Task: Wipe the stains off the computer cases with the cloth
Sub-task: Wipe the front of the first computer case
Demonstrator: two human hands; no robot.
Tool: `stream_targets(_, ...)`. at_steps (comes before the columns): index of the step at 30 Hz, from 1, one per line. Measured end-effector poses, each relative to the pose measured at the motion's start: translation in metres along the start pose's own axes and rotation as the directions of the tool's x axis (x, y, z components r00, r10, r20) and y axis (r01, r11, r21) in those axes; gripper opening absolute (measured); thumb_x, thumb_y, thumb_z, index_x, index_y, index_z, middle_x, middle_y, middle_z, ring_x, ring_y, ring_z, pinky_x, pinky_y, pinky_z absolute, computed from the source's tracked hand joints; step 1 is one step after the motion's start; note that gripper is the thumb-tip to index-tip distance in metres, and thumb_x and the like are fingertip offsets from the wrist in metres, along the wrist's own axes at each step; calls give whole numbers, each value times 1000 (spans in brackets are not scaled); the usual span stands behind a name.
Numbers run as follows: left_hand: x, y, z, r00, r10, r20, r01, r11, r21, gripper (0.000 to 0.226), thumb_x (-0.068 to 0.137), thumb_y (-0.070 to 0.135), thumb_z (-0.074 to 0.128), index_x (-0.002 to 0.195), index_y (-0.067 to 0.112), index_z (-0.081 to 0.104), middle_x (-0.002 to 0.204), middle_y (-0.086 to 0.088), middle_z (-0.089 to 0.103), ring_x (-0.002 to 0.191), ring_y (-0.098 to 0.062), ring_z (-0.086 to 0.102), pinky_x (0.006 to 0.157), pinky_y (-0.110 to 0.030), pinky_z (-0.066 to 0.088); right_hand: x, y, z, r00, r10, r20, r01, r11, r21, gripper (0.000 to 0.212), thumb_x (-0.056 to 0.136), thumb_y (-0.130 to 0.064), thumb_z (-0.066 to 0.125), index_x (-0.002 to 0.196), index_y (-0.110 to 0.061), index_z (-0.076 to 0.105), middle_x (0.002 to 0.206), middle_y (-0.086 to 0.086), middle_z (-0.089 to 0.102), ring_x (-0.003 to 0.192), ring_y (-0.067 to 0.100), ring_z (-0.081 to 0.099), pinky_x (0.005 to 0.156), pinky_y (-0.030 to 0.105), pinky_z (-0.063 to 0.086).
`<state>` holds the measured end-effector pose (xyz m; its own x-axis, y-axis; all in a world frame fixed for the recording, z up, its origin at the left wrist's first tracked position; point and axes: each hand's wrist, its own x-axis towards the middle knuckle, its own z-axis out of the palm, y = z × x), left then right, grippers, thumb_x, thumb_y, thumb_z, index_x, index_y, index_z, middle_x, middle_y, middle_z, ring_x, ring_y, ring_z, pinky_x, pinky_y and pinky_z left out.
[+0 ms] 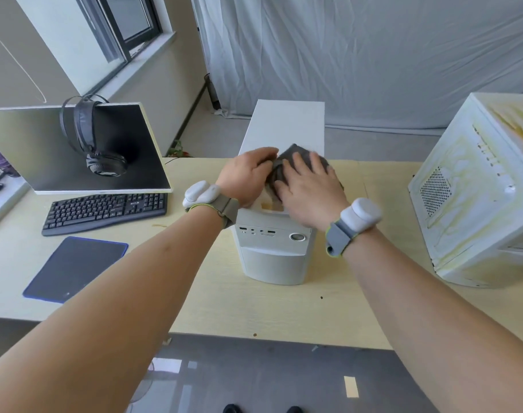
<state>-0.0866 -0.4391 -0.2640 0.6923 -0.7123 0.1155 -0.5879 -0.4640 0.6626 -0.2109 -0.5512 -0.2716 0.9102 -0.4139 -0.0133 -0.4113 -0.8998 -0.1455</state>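
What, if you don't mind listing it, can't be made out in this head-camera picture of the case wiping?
- Top of the middle computer case under the cloth: hidden by both hands, so any stain there is unseen.
- Left hand fingertips: tucked at the cloth's edge, grip unclear.
- Stained case on the right: cut off by the frame edge.
- Keyboard lettering: too small.
- Right hand fingertips: motion-blurred.

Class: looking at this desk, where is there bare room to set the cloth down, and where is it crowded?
Bare desk lies in front of the middle case, and between it and the stained case. Another patch sits between mousepad and middle case. The left end is crowded: monitor, keyboard, mousepad.
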Motion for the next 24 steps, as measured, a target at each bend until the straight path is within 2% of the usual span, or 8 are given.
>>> stream_targets(4, -2, 1, -5, 1000, -16, -22, 14, 995, -100, 42, 98, 38, 42, 133, 30, 64, 133, 14, 65, 126, -11, 55, 109, -30, 41, -32, -12, -13, 958, -285, 21, 285, 958, -22, 73, 93, -57, 0, 151, -30, 34, 166, -5, 20, 153, 30, 12, 119, 52, 13)
stream_targets(6, -3, 2, -5, 1000, -21, -10, 20, 991, -132, 39, 99, 42, 43, 127, 31, 68, 128, 13, 68, 122, -11, 57, 107, -33, 43, -34, 0, -12, 941, -330, 79, 326, 944, 49, 60, 101, -56, 9, 151, -34, 34, 166, -10, 17, 155, 25, 7, 122, 50, 9)
stream_targets(9, -1, 2, -8, 1000, -30, 1, 29, 981, -193, 44, 94, 48, 43, 120, 28, 72, 118, 12, 71, 114, -10, 61, 105, -34, 46, -14, 10, -10, 925, -373, 74, 377, 924, -58, 48, 104, -52, 28, 151, -39, 27, 164, -7, 20, 151, 30, 14, 119, 51, 16)
stream_targets(12, 3, 4, -10, 1000, -25, 19, 29, 973, -230, 43, 90, 46, 49, 123, 27, 69, 132, 12, 65, 124, -9, 57, 111, -35, 42, 15, 13, -17, 943, -306, 131, 314, 948, -47, 55, 101, -56, 24, 153, -39, 18, 167, -6, 11, 153, 28, 7, 120, 53, 13)
stream_targets(16, 10, 5, -8, 998, -14, 58, 15, 1000, -16, 44, 97, 37, 56, 139, 27, 56, 164, 9, 27, 141, -12, 40, 106, -25, 33, 44, 15, -25, 947, -248, 205, 257, 966, -21, 59, 102, -58, 20, 158, -43, 5, 170, -5, -5, 156, 23, -8, 124, 51, -1)
stream_targets(18, 17, 9, -9, 998, -13, 62, 7, 995, 97, 45, 98, 33, 53, 141, 21, 53, 164, 5, 26, 139, -20, 43, 106, -28, 36, 57, 18, -26, 948, -236, 214, 246, 969, -20, 59, 102, -56, 20, 158, -43, 3, 170, -5, -6, 156, 22, -10, 124, 51, -2)
stream_targets(21, 36, 12, -18, 997, 36, 67, -49, 976, 213, 37, 99, 25, 48, 133, 13, 56, 151, -2, 41, 129, -28, 51, 103, -37, 43, 83, 21, -31, 953, -208, 222, 220, 975, -29, 60, 102, -56, 19, 158, -41, 5, 170, -5, -6, 156, 22, -10, 124, 50, -2)
stream_targets(24, 54, 6, -23, 993, 110, 41, -117, 967, 225, 40, 98, 19, 47, 137, 10, 50, 161, -8, 27, 133, -33, 46, 107, -41, 40, 109, 24, -34, 961, -153, 229, 168, 985, -48, 62, 102, -58, 18, 159, -41, 1, 169, -7, -8, 156, 21, -11, 124, 49, -3)
